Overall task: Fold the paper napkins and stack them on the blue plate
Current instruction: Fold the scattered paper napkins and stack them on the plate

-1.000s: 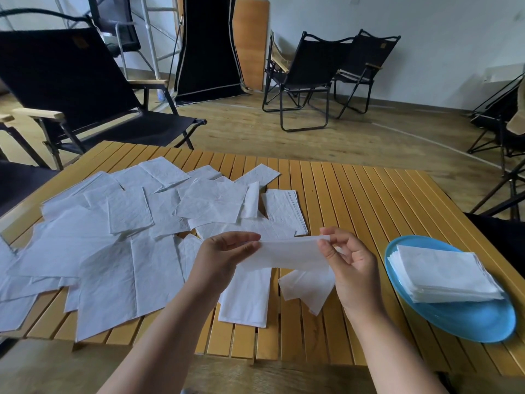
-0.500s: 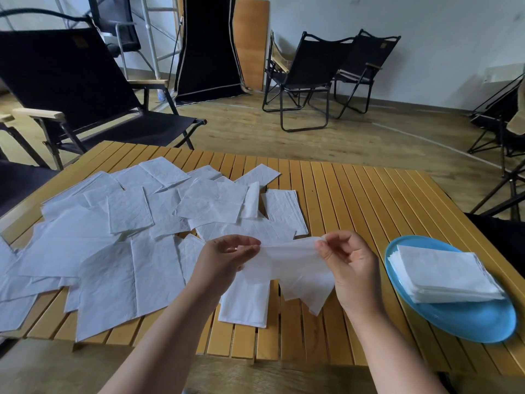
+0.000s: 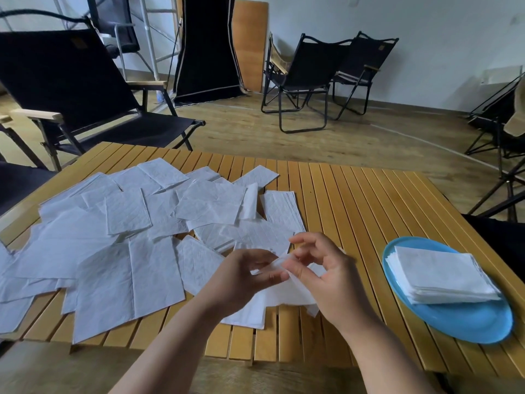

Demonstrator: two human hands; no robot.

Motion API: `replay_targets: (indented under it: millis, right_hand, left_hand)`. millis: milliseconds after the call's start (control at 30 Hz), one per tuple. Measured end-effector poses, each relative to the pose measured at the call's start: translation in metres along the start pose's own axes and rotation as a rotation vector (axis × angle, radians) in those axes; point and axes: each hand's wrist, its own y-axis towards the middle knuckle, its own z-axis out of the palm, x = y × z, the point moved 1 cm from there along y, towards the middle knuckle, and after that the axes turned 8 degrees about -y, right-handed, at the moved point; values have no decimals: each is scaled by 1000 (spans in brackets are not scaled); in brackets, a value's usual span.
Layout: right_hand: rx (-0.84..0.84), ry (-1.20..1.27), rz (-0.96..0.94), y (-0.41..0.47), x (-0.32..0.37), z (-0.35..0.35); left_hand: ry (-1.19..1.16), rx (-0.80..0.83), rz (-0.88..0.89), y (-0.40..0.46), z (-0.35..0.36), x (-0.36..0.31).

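My left hand [image 3: 241, 277] and my right hand [image 3: 324, 277] meet above the table's near middle, both pinching one white paper napkin [image 3: 284, 291] that hangs folded between and below them. Many unfolded white napkins [image 3: 113, 245] lie scattered and overlapping across the left half of the slatted wooden table [image 3: 355, 200]. At the right edge sits the blue plate [image 3: 468, 322] bearing a neat stack of folded napkins [image 3: 443, 277].
Black folding chairs stand around: one large chair [image 3: 85, 103] behind the table's left, two chairs [image 3: 321, 78] farther back, more frames at the far right [image 3: 500, 123]. The table's right half between my hands and the plate shows bare slats.
My hands have come together from about a napkin's width apart, bringing the held napkin's two ends toward each other so it folds in half and hangs lower.
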Motion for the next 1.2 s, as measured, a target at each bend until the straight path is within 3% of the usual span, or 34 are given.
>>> replay_targets:
  millis: [100, 200, 300, 433, 533, 667, 800, 967, 1200]
  right_hand:
    - [55, 197, 179, 2, -3, -3]
    - [210, 490, 400, 4, -15, -3]
    - [332, 620, 532, 3, -27, 1]
    - [251, 707, 625, 3, -32, 18]
    - [83, 543, 630, 6, -31, 35]
    - [10, 296, 640, 9, -40, 58]
    - [58, 342, 714, 10, -42, 73]
    - [92, 104, 665, 6, -45, 89]
    - [104, -16, 590, 6, -48, 98]
  left_hand:
    - [-192, -15, -20, -2, 0, -2]
    - [-300, -73, -45, -3, -2, -7]
    - [-435, -130, -91, 0, -4, -9]
    - [-546, -192, -203, 2, -8, -3]
    - [-490, -240, -283, 4, -10, 2]
    - [-380, -304, -318, 8, -15, 11]
    - [-236, -382, -310, 12, -25, 26]
    - [-52, -400, -357, 17, -36, 45]
    - [83, -425, -409, 17, -41, 53]
